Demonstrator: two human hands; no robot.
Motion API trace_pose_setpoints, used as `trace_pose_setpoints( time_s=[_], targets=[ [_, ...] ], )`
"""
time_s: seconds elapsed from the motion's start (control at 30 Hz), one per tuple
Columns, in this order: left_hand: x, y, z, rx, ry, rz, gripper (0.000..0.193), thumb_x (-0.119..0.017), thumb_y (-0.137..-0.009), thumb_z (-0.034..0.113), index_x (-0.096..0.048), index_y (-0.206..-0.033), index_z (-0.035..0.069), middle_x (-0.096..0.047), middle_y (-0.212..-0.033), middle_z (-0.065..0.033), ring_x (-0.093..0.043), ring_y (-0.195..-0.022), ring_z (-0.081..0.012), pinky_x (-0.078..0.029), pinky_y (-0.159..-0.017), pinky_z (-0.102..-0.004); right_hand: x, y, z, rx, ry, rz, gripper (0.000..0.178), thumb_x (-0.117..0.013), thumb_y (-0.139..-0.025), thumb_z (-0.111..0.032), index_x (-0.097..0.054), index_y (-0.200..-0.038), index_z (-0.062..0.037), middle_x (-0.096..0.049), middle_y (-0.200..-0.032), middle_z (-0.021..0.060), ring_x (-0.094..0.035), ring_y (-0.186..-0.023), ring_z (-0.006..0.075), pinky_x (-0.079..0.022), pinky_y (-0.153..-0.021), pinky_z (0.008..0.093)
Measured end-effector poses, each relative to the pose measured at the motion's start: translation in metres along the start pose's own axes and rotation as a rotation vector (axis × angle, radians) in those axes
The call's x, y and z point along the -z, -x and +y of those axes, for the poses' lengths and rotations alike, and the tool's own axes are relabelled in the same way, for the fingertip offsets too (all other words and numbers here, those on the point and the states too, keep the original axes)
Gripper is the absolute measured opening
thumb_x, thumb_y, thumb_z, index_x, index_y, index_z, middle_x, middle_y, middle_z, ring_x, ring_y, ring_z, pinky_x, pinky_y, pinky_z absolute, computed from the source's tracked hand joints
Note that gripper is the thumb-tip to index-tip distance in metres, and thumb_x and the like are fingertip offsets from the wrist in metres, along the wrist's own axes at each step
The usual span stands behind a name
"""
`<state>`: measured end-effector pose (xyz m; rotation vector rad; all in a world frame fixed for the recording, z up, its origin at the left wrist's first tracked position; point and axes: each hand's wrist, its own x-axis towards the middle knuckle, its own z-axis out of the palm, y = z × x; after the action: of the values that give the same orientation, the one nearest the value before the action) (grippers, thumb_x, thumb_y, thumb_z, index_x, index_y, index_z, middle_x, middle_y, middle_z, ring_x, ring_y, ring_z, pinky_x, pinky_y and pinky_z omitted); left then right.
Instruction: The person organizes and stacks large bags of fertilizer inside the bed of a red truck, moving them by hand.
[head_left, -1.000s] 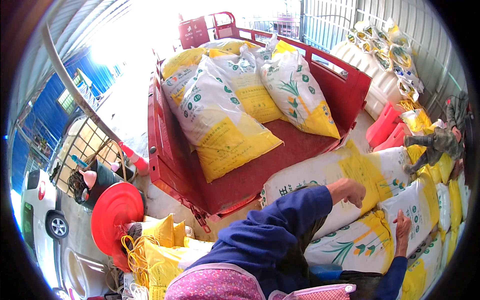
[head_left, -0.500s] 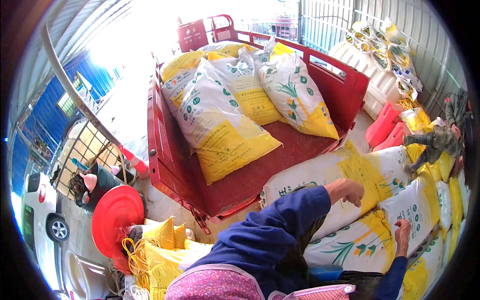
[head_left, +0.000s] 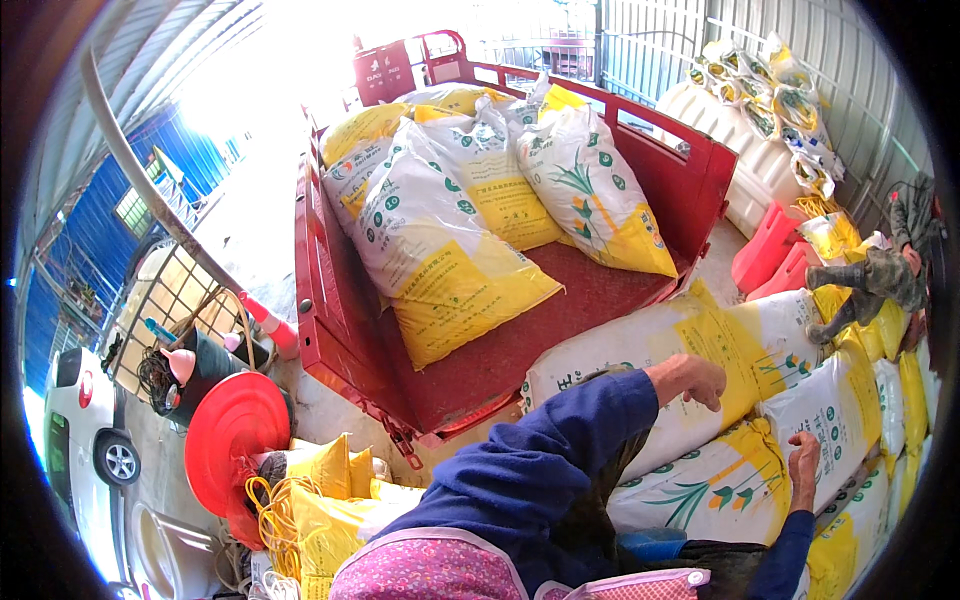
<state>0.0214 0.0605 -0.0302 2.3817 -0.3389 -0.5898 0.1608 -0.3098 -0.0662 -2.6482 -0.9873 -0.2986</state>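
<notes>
Above a white-and-yellow sack (head_left: 640, 350) lying beside the cargo bed, my left hand (head_left: 692, 381) hangs with its fingers loosely bent downward and thumb apart, holding nothing that I can see. Lower right, my right hand (head_left: 803, 462) is held over another white-and-yellow sack (head_left: 825, 405), its fingers half curled and no object visible in them. Between my arms lies a sack with a printed plant (head_left: 700, 490). Neither hand plainly touches a sack. In the red cargo bed (head_left: 600, 265) several filled sacks lean together, the nearest one (head_left: 460, 280) tilted toward me.
A red round lid (head_left: 235, 440), a dark bucket (head_left: 200, 375) and yellow rope (head_left: 275, 520) stand at left, with a white car (head_left: 85, 430) beyond. Red plastic pieces (head_left: 765, 250) and a person (head_left: 880, 270) are at right. A curved metal pole (head_left: 140, 170) rises at left.
My hands stay almost where they were; the left has shifted very slightly left. The sacks and the cargo bed have not moved.
</notes>
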Motion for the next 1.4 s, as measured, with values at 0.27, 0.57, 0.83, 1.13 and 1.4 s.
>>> trace_pose_setpoints(
  time_s=[0.27, 0.57, 0.83, 1.13, 1.4],
  targets=[
    [0.001, -0.002, 0.003, 0.005, -0.002, 0.008, 0.032, -0.059, -0.082, 0.035, -0.061, -0.081, 0.002, -0.060, -0.068, -0.0084, -0.058, -0.063, -0.0224, -0.045, -0.055, -0.0393, -0.005, 0.003, 0.014, -0.054, -0.077, -0.047, 0.011, -0.055, -0.076, -0.003, -0.059, -0.072, 0.0058, -0.063, -0.072, 0.0206, -0.061, -0.067, 0.0317, -0.047, -0.060, 0.0412],
    [0.001, -0.001, 0.001, 0.008, -0.039, -0.028, 0.043, -0.057, -0.085, 0.036, -0.065, -0.097, -0.004, -0.065, -0.087, -0.0133, -0.065, -0.070, -0.0241, -0.050, -0.060, -0.0411, 0.009, 0.002, -0.023, -0.028, -0.050, 0.047, 0.016, -0.048, -0.069, 0.003, -0.063, -0.074, 0.0051, -0.064, -0.072, 0.0230, -0.062, -0.068, 0.0358, -0.049, -0.066, 0.0405],
    [0.004, 0.003, 0.005, -0.019, -0.042, -0.028, 0.043, -0.057, -0.085, 0.036, -0.065, -0.096, -0.005, -0.065, -0.086, -0.0139, -0.066, -0.070, -0.0248, -0.050, -0.060, -0.0412, 0.012, -0.001, -0.009, -0.120, -0.076, -0.083, 0.016, -0.049, -0.070, 0.000, -0.063, -0.074, 0.0048, -0.064, -0.074, 0.0243, -0.063, -0.069, 0.0364, -0.050, -0.067, 0.0404],
    [0.003, 0.007, 0.003, 0.002, -0.041, -0.004, 0.041, -0.057, -0.084, 0.036, -0.065, -0.092, -0.003, -0.065, -0.085, -0.0131, -0.065, -0.068, -0.0242, -0.050, -0.060, -0.0401, 0.005, -0.003, -0.012, -0.110, -0.038, 0.004, 0.017, -0.049, -0.069, 0.003, -0.064, -0.077, 0.0065, -0.065, -0.078, 0.0247, -0.064, -0.072, 0.0356, -0.051, -0.067, 0.0401],
    [0.004, 0.006, 0.003, -0.002, -0.034, -0.029, 0.040, -0.057, -0.084, 0.035, -0.065, -0.092, -0.003, -0.065, -0.085, -0.0129, -0.065, -0.070, -0.0242, -0.050, -0.060, -0.0397, 0.002, -0.001, -0.005, -0.091, -0.055, -0.079, 0.019, -0.048, -0.072, 0.004, -0.065, -0.081, 0.0075, -0.067, -0.081, 0.0239, -0.065, -0.075, 0.0337, -0.051, -0.070, 0.0396]
  ],
)
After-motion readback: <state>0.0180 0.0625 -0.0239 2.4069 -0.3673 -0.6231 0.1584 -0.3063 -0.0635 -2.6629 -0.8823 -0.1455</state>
